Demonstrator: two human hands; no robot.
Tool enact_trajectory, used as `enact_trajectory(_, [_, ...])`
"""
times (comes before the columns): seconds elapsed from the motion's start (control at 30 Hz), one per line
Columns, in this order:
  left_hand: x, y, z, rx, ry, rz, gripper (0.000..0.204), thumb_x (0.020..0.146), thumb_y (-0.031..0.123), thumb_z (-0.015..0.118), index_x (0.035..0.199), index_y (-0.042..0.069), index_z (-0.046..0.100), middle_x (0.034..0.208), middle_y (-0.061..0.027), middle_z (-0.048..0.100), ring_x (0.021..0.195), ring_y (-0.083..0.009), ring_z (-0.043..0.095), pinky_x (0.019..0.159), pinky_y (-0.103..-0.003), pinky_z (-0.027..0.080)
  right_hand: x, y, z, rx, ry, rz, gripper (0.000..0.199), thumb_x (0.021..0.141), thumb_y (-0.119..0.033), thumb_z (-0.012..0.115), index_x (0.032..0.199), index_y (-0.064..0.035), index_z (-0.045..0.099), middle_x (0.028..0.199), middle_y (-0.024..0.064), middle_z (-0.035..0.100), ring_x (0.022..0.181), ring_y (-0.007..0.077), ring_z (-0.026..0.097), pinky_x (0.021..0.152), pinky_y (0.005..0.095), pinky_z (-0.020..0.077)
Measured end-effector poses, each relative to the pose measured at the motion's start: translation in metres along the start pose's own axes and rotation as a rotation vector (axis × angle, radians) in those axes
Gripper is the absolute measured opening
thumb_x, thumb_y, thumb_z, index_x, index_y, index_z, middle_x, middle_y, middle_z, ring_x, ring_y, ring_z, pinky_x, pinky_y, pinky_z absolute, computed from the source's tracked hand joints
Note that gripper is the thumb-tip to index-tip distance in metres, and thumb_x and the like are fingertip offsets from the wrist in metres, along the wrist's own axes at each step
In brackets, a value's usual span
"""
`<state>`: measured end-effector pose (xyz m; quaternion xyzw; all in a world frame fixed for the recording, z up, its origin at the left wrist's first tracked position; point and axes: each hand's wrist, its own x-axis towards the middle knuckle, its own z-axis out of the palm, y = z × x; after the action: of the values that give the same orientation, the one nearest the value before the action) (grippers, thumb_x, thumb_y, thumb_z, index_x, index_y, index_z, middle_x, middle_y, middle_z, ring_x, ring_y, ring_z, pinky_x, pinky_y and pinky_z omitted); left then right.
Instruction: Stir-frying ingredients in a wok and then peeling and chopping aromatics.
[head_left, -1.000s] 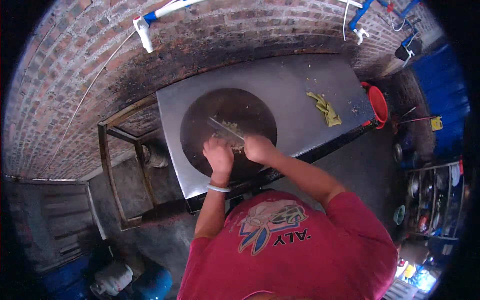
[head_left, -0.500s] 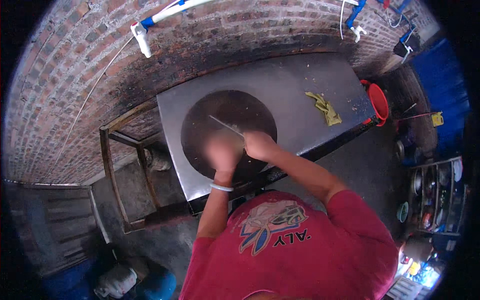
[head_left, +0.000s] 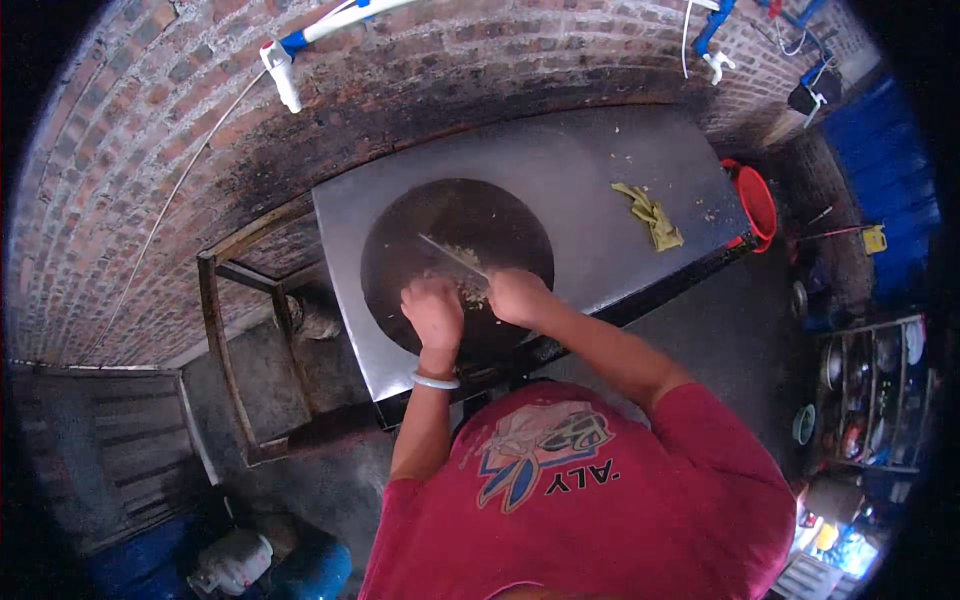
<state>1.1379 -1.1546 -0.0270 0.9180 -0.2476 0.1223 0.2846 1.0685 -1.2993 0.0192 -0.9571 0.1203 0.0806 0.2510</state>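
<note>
My right hand (head_left: 518, 297) is closed round the handle of a knife (head_left: 452, 252). The thin blade points up and to the left across a dark round chopping board (head_left: 400, 225). Small pale chopped bits (head_left: 470, 292) lie along the blade and between my two hands. Left of them, my left hand (head_left: 436, 312) rests low over the board with its fingers curled in. What sits under those fingertips is hidden. A pale bangle (head_left: 436, 382) circles my left wrist.
The board lies on a grey metal-topped table (head_left: 590, 250). A crumpled yellow-green cloth (head_left: 652, 216) and scattered crumbs are on its right part. Beyond the right end stands a red bucket (head_left: 755, 208). A brick wall (head_left: 300, 130) with white taps runs behind; a rusty frame (head_left: 225, 330) stands left.
My left hand, blurred before, is now sharp and has drawn slightly left, away from the knife, uncovering more chopped bits. The right hand and knife have barely shifted.
</note>
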Motion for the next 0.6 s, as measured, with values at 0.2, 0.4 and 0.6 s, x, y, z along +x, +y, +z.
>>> enact_trajectory(0.2, [0.015,-0.012,0.006,0.026,0.011,-0.049,0.008,0.073,0.016,0.067,0.079,0.012,0.067,0.086,-0.0089,0.06,0.084,-0.0318,0.054,0.07,-0.044,0.044,0.003,0.001,-0.006,-0.013,-0.027,0.082,0.018,0.076,-0.007,0.05,0.089,0.0025,0.057,0.079,0.024,0.062,0.079,0.0409,0.062,0.07,0.0504,0.0486])
enact_trajectory(0.4, [0.011,-0.006,0.021,0.113,-0.084,-0.013,0.01,0.073,0.019,0.066,0.08,0.012,0.066,0.084,-0.0091,0.061,0.084,-0.0324,0.054,0.069,-0.045,0.045,0.002,0.004,-0.007,-0.01,0.064,0.036,0.017,0.077,-0.01,0.05,0.087,0.0021,0.057,0.08,0.0241,0.063,0.077,0.0414,0.062,0.069,0.0501,0.0493])
enact_trajectory(0.6, [0.004,-0.003,0.014,0.059,-0.074,0.034,0.009,0.074,0.02,0.065,0.076,0.011,0.066,0.083,-0.0094,0.061,0.084,-0.0328,0.055,0.068,-0.046,0.045,0.005,0.002,0.016,-0.027,0.005,-0.036,0.018,0.078,-0.012,0.049,0.086,0.0014,0.058,0.08,0.0244,0.063,0.076,0.0418,0.062,0.069,0.0508,0.0493])
